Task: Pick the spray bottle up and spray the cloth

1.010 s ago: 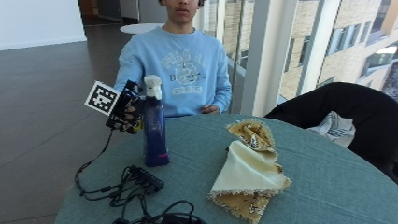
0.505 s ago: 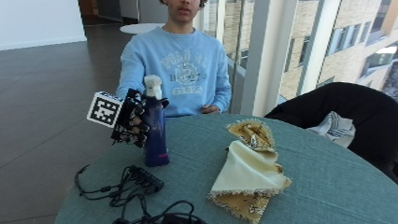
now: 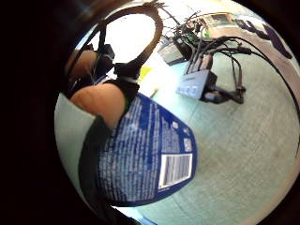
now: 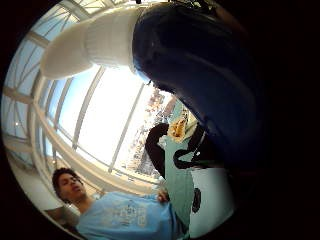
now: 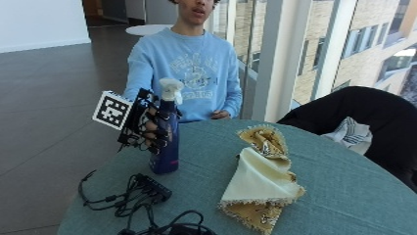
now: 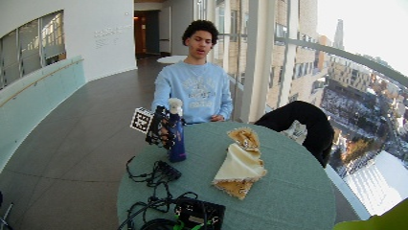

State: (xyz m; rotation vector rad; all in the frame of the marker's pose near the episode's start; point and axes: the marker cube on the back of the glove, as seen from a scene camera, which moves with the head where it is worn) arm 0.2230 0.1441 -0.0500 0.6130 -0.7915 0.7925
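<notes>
A dark blue spray bottle (image 5: 165, 144) with a white nozzle (image 5: 171, 89) stands upright on the teal round table (image 5: 338, 196), left of the middle. My gloved right hand (image 5: 147, 128) grips its body from the left, with the fingers (image 5: 158, 139) curled round it. In the little finger side palm view the bottle's label (image 3: 150, 159) lies against a fingertip (image 3: 98, 101). In the thumb side palm view the bottle (image 4: 200, 75) fills much of the picture. A cream and gold fringed cloth (image 5: 261, 181) lies folded on the table to the bottle's right, untouched.
Black cables and a small hub (image 5: 153, 188) lie on the table just in front of the bottle, with a black box (image 6: 201, 213) nearer the front edge. A chair with a dark jacket (image 5: 365, 117) stands at the right. The person's bare left hand (image 5: 220, 115) rests at the far edge.
My hand has come down a little along the bottle's left side and curled its fingers round the body. The bottle and cloth have stayed in place.
</notes>
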